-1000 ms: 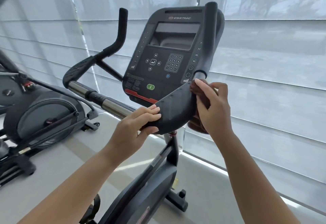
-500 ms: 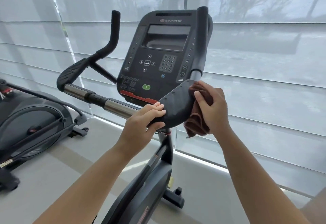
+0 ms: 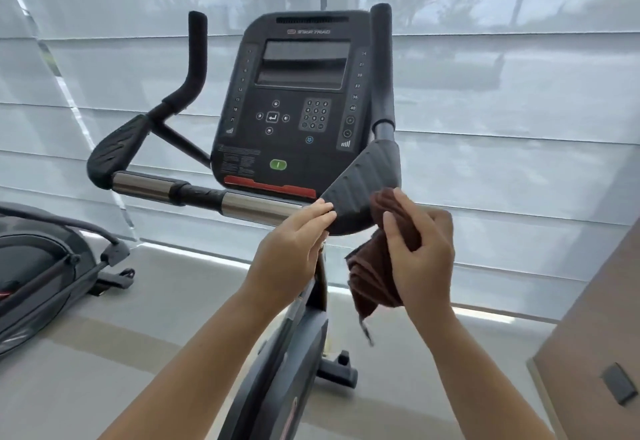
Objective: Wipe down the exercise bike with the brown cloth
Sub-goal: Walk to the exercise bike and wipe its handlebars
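A black exercise bike stands in front of me, its console (image 3: 298, 107) facing me between two upright handle grips. Its right elbow pad (image 3: 363, 183) is ribbed and dark. My right hand (image 3: 422, 256) grips the brown cloth (image 3: 372, 277) just below and right of that pad; the cloth's top touches the pad's lower edge and the rest hangs down. My left hand (image 3: 291, 252) holds the pad's near left edge, where the chrome handlebar (image 3: 256, 206) meets it, fingers laid over the top.
A second exercise machine (image 3: 41, 266) sits on the floor at the left. White blinds (image 3: 519, 110) cover the window behind the bike. A brown panel or cabinet (image 3: 595, 353) rises at the right edge. The bike's frame and foot (image 3: 336, 370) run down between my arms.
My right hand has slid the cloth down from the pad's upper right side to below its lower edge. My left hand keeps its place on the pad. The view has swung left and closer.
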